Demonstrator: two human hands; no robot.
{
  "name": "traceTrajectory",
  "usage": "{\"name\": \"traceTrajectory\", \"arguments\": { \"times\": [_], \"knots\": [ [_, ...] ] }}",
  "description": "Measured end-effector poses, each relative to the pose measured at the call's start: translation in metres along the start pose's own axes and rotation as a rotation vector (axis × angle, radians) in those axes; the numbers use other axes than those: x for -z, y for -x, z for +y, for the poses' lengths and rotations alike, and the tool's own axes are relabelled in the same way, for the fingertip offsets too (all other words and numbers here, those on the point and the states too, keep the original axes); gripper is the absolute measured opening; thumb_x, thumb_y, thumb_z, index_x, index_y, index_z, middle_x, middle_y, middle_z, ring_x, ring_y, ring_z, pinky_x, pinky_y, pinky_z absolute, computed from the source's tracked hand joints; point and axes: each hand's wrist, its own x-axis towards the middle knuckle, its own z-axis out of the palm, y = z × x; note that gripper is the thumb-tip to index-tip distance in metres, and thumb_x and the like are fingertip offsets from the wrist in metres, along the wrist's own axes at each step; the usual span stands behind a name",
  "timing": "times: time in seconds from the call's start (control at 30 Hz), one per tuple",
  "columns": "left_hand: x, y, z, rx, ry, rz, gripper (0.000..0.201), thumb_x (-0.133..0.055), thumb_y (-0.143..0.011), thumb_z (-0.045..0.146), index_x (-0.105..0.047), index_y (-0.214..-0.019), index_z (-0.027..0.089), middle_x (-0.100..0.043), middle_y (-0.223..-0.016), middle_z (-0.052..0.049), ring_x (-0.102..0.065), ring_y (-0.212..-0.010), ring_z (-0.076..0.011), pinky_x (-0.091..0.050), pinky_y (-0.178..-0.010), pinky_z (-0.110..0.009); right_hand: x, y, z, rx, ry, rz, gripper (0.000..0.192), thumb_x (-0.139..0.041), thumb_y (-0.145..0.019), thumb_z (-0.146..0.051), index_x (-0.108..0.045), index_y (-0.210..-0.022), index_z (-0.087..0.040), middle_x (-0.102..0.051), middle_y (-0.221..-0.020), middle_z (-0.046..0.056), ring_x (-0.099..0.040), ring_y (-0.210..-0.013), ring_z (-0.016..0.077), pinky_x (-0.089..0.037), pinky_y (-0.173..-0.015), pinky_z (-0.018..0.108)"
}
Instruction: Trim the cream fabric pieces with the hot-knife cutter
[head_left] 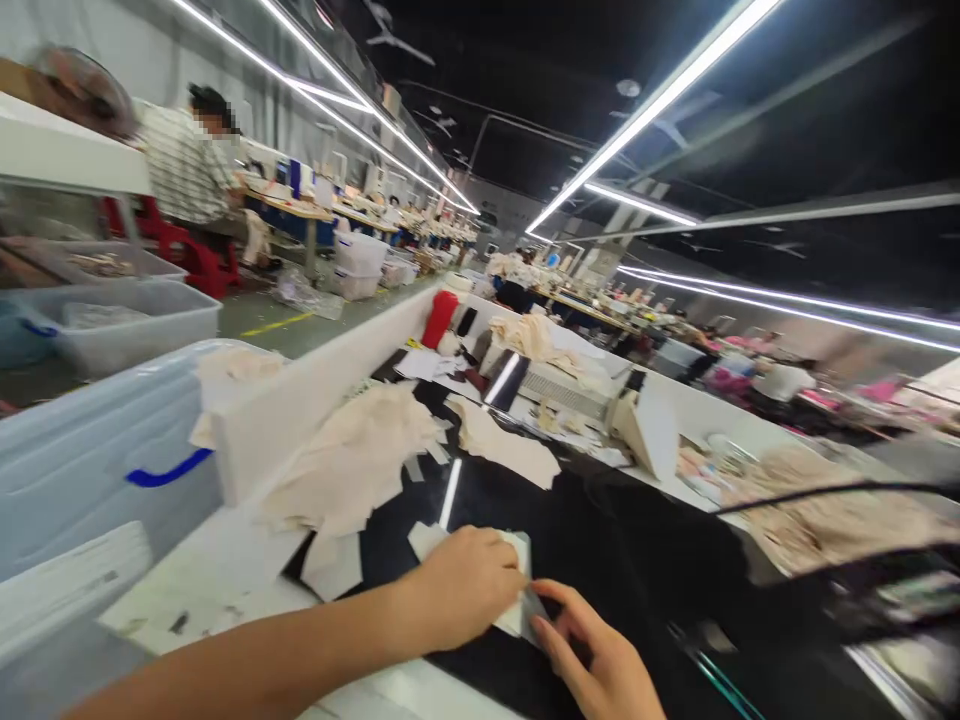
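Lying under left hand (465,585), apparently fabric piece (519,560).

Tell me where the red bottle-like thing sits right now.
The red container stands at the far end of the black worktop, beside the white divider wall, well beyond both hands and past the beige fabric pile.

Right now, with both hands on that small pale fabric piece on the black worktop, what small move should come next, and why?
Probably flatten it. The left hand covers the pale fabric piece on the black worktop, while the right hand pinches its lower edge, which looks lifted, so smoothing it would seem the natural step.
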Motion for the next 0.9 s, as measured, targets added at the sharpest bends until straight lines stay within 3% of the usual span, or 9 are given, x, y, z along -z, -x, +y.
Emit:
{"name": "traceTrajectory", "arguments": {
  "times": [0.13,0.23,0.3,0.43,0.5,0.6,0.73,0.83,0.9],
  "knots": [
    [-0.006,0.003,-0.005,-0.003,0.037,0.013,0.012,-0.059,-0.098,0.008,-0.066,-0.097,0.018,-0.070,-0.099,-0.005,-0.065,-0.093,-0.0241,-0.050,-0.080,-0.038,0.012,0.023,-0.008,-0.042,0.023,-0.065,0.038,-0.062,-0.091,-0.047,-0.074,-0.121,-0.026,-0.067,-0.065,0.000,-0.061,-0.060,0.0174,-0.047,-0.062,0.027],
    [-0.007,0.005,-0.005,-0.007,0.037,0.010,0.021,-0.056,-0.094,0.001,-0.066,-0.099,0.019,-0.069,-0.100,-0.005,-0.064,-0.092,-0.0245,-0.050,-0.080,-0.039,0.030,0.046,-0.004,-0.066,-0.052,-0.103,0.034,-0.065,-0.091,-0.046,-0.076,-0.116,-0.027,-0.069,-0.066,0.000,-0.062,-0.061,0.0170,-0.046,-0.060,0.026],
    [-0.008,0.007,-0.002,-0.008,0.019,0.006,0.025,-0.052,-0.094,0.001,-0.066,-0.102,0.021,-0.070,-0.103,-0.005,-0.065,-0.097,-0.0243,-0.051,-0.084,-0.039,0.046,0.062,0.002,-0.112,-0.112,0.062,0.032,-0.069,-0.087,-0.050,-0.078,-0.105,-0.026,-0.066,-0.063,0.000,-0.060,-0.058,0.0158,-0.044,-0.057,0.025],
    [-0.008,0.010,0.001,-0.016,0.011,0.017,0.031,-0.048,-0.093,0.001,-0.067,-0.102,0.023,-0.072,-0.105,-0.005,-0.067,-0.099,-0.0251,-0.053,-0.085,-0.040,0.081,0.078,0.017,-0.235,-0.275,0.636,0.040,-0.074,-0.081,-0.061,-0.070,-0.087,-0.022,-0.049,-0.053,-0.005,-0.042,-0.047,0.0100,-0.033,-0.046,0.022],
    [-0.005,0.010,-0.001,-0.010,0.044,0.007,0.032,-0.046,-0.096,0.003,-0.068,-0.106,0.024,-0.073,-0.108,-0.005,-0.068,-0.100,-0.0244,-0.054,-0.087,-0.039,0.094,0.076,0.023,-0.200,-0.340,0.793,0.042,-0.075,-0.081,-0.062,-0.065,-0.085,-0.021,-0.045,-0.053,-0.006,-0.038,-0.047,0.0089,-0.030,-0.045,0.021],
    [0.004,0.007,-0.008,0.072,0.100,0.023,0.027,-0.046,-0.102,0.015,-0.067,-0.117,0.025,-0.071,-0.119,-0.004,-0.067,-0.107,-0.0234,-0.052,-0.093,-0.037,0.100,0.066,0.024,-0.165,-0.341,0.782,0.042,-0.077,-0.081,-0.059,-0.065,-0.090,-0.020,-0.049,-0.058,-0.005,-0.043,-0.050,0.0091,-0.034,-0.047,0.021],
    [0.014,-0.005,-0.019,0.283,0.113,-0.012,0.027,-0.055,-0.101,0.030,-0.064,-0.124,0.021,-0.066,-0.127,-0.008,-0.061,-0.116,-0.0279,-0.048,-0.102,-0.043,0.088,0.054,0.018,-0.146,-0.346,0.725,0.041,-0.076,-0.082,-0.059,-0.064,-0.091,-0.021,-0.053,-0.058,-0.004,-0.046,-0.050,0.0102,-0.038,-0.047,0.022],
    [0.018,-0.015,-0.023,0.429,0.170,-0.094,0.023,-0.064,-0.093,0.033,-0.066,-0.112,0.020,-0.065,-0.120,-0.009,-0.058,-0.113,-0.0314,-0.045,-0.100,-0.048,0.074,0.054,0.013,-0.104,-0.370,0.696,0.042,-0.073,-0.085,-0.060,-0.062,-0.078,-0.020,-0.047,-0.052,-0.005,-0.043,-0.047,0.0102,-0.036,-0.044,0.022],
    [0.019,-0.020,-0.023,0.448,0.215,-0.127,0.012,-0.062,-0.092,0.031,-0.065,-0.098,0.021,-0.065,-0.113,-0.007,-0.058,-0.109,-0.0299,-0.045,-0.096,-0.045,0.064,0.056,0.011,-0.088,-0.355,0.621,0.043,-0.071,-0.086,-0.060,-0.062,-0.072,-0.020,-0.048,-0.051,-0.004,-0.043,-0.046,0.0104,-0.037,-0.044,0.023]
  ]
}}
